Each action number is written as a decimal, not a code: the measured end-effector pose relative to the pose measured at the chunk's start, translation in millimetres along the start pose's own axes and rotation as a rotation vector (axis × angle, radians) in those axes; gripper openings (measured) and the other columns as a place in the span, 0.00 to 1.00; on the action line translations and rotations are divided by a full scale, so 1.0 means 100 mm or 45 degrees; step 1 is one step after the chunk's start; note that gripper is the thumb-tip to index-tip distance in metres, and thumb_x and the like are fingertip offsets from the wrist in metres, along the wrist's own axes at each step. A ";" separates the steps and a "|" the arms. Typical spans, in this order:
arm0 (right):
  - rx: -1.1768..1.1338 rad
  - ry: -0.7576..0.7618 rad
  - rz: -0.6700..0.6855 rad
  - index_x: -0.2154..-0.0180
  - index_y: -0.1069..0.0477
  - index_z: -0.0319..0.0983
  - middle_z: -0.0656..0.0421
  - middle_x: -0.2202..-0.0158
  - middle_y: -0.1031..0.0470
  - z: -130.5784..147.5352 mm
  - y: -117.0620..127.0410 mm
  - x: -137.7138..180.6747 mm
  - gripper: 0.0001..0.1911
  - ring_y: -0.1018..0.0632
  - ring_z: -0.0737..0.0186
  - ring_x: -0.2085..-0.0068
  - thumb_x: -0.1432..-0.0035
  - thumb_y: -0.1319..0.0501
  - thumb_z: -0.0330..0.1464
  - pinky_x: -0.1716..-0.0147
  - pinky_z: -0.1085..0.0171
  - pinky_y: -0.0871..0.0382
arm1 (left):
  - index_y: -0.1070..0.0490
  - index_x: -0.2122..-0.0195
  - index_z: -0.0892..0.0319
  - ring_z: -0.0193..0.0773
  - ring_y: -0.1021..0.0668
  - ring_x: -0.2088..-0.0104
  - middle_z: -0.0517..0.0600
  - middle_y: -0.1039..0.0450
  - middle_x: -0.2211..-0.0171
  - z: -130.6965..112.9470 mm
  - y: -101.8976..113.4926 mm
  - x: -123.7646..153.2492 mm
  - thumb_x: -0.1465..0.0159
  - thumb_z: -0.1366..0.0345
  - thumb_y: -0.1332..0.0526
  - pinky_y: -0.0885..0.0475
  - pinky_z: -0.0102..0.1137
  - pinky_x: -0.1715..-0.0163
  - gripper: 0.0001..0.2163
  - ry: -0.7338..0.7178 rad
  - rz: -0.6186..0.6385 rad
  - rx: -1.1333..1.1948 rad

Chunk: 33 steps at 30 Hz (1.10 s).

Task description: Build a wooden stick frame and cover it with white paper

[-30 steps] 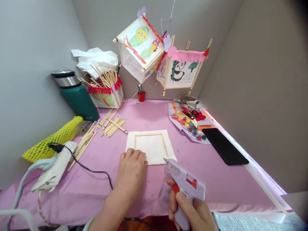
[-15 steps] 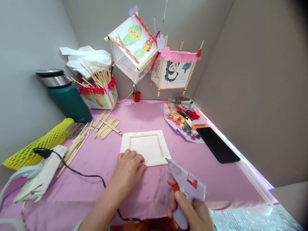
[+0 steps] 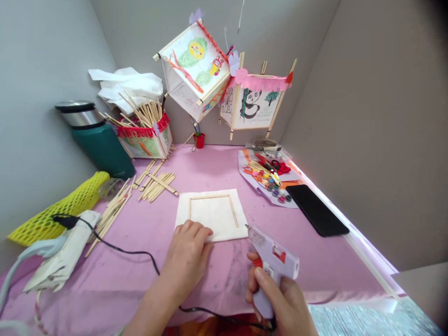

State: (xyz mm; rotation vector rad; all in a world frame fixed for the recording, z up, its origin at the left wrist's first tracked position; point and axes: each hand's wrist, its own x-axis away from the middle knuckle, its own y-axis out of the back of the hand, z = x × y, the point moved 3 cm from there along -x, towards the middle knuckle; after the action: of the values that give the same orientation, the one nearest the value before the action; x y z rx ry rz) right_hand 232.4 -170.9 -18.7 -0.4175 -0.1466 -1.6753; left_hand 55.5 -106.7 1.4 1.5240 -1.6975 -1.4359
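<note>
No text, brand or number is legible in this view. The body of the hot glue gun (image 3: 261, 245) carries a red-and-white marking (image 3: 278, 254) and a small white label (image 3: 268, 269); any print on either is too small to read. The paper lantern panel (image 3: 254, 109) with the panda drawing shows rows of small dark hand-drawn marks beside and below the figure, which cannot be resolved as characters. The adjoining lantern panel (image 3: 227, 100) shows similar dark marks, also unreadable.
</note>
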 end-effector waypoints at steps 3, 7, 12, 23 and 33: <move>0.024 -0.038 0.007 0.50 0.36 0.34 0.62 0.80 0.31 0.01 -0.01 0.01 0.35 0.36 0.70 0.81 0.50 0.38 0.53 0.83 0.70 0.43 | 0.29 0.66 0.58 0.43 0.32 0.61 0.50 0.30 0.66 -0.05 0.01 -0.07 0.36 0.72 0.46 0.36 0.41 0.59 0.07 0.035 0.073 -0.057; 0.039 -0.065 0.026 0.50 0.36 0.34 0.62 0.80 0.31 0.01 -0.02 0.02 0.35 0.38 0.71 0.82 0.50 0.38 0.54 0.84 0.71 0.46 | 0.28 0.66 0.59 0.44 0.32 0.61 0.51 0.30 0.65 -0.10 0.01 -0.10 0.36 0.73 0.46 0.35 0.42 0.59 0.07 0.084 0.076 -0.103; 0.070 -0.071 0.020 0.50 0.35 0.34 0.61 0.79 0.31 -0.01 0.00 0.00 0.36 0.37 0.70 0.81 0.50 0.39 0.55 0.84 0.71 0.45 | 0.29 0.61 0.61 0.44 0.33 0.59 0.54 0.31 0.60 -0.19 -0.05 -0.02 0.39 0.77 0.45 0.34 0.42 0.59 0.09 -0.036 -0.091 -0.092; 0.079 -0.044 -0.006 0.50 0.35 0.34 0.61 0.79 0.31 -0.03 0.04 -0.02 0.34 0.37 0.70 0.82 0.48 0.40 0.53 0.84 0.70 0.44 | 0.28 0.60 0.61 0.43 0.32 0.61 0.53 0.31 0.62 -0.30 -0.20 -0.08 0.41 0.80 0.46 0.32 0.40 0.59 0.12 -0.088 0.228 -0.066; 0.140 -0.003 -0.004 0.54 0.32 0.33 0.60 0.79 0.31 0.21 0.15 -0.04 0.31 0.35 0.68 0.79 0.48 0.39 0.52 0.82 0.70 0.41 | 0.29 0.64 0.60 0.43 0.30 0.60 0.52 0.30 0.63 -0.36 -0.13 -0.34 0.35 0.71 0.47 0.33 0.38 0.58 0.07 0.058 0.283 -0.066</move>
State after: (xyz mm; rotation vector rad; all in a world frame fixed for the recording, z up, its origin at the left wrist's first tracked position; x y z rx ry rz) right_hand 251.0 -162.0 -2.8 -0.3364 -0.2404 -1.6611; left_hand 102.0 -88.0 13.4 1.2855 -1.7279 -1.3094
